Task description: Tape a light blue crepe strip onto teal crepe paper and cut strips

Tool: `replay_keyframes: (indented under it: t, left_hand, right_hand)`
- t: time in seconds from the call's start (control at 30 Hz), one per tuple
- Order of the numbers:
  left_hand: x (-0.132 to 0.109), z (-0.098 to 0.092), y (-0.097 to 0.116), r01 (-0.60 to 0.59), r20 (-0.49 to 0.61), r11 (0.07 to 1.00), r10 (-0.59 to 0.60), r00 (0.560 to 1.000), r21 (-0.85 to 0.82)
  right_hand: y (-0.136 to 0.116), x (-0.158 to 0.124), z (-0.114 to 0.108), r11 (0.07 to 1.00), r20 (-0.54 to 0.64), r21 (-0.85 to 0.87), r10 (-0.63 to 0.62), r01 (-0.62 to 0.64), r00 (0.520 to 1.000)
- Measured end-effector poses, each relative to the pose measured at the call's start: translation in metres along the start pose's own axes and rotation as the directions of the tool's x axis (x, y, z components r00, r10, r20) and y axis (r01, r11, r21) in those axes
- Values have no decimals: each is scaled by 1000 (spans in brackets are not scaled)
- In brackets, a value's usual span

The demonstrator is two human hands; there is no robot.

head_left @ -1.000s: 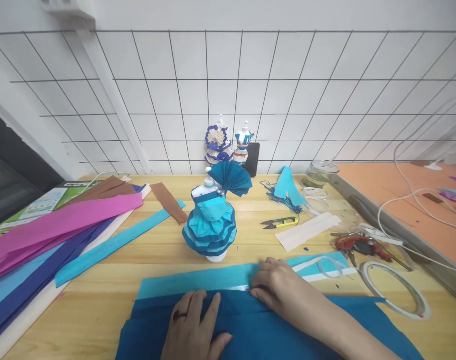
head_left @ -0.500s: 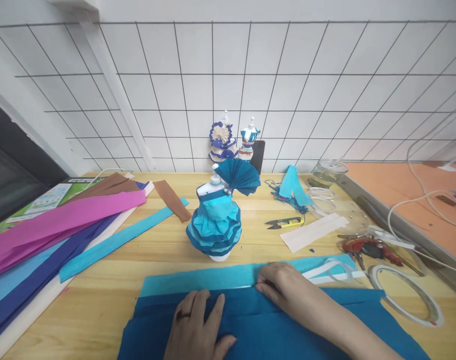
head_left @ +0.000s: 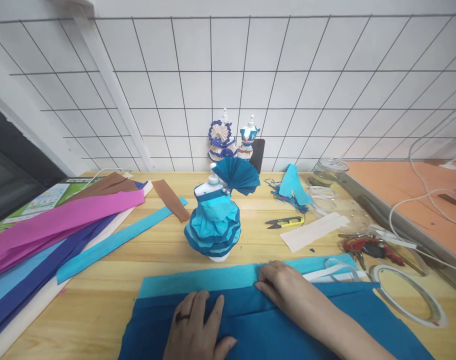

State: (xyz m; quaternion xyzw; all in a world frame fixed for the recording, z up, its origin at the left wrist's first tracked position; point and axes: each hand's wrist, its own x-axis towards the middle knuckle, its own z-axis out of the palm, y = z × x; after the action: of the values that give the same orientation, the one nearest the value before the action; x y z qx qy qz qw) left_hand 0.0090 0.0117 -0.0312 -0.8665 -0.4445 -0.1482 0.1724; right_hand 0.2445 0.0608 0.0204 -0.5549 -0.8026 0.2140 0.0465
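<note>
A wide sheet of dark blue crepe paper [head_left: 258,332] lies at the table's near side, its far edge overlapping a turquoise crepe paper strip [head_left: 198,278]. My left hand [head_left: 198,325] rests flat on the dark blue sheet with its fingers apart and a dark ring on one of them. With bent fingers pressed together, my right hand [head_left: 278,282] pinches the sheet's far edge where it meets the turquoise strip. Just beyond stands a small dress form [head_left: 213,220] in a ruffled turquoise and blue paper dress, with a pleated blue fan [head_left: 238,176] at its shoulder.
Coloured paper strips [head_left: 63,215] are piled at the left. To the right lie yellow thread snips [head_left: 285,222], a pale paper strip [head_left: 314,232], keys [head_left: 374,247] and a tape roll [head_left: 408,295]. A glass jar [head_left: 328,172] and two dressed forms [head_left: 222,140] stand farther back.
The dark blue sheet's far edge now lies flatter, covering the thin white line that showed beside my right fingers. Its right corner has shifted slightly left. Both hands stay nearly in place.
</note>
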Motion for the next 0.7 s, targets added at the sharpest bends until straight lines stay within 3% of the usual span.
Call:
replay_keyframes:
  t: [0.7]
  left_hand:
    - [2,1,-3,-10,41,1000,11,999,-25]
  right_hand:
    - [2,2,6,998,-33,-65,-12,10,999]
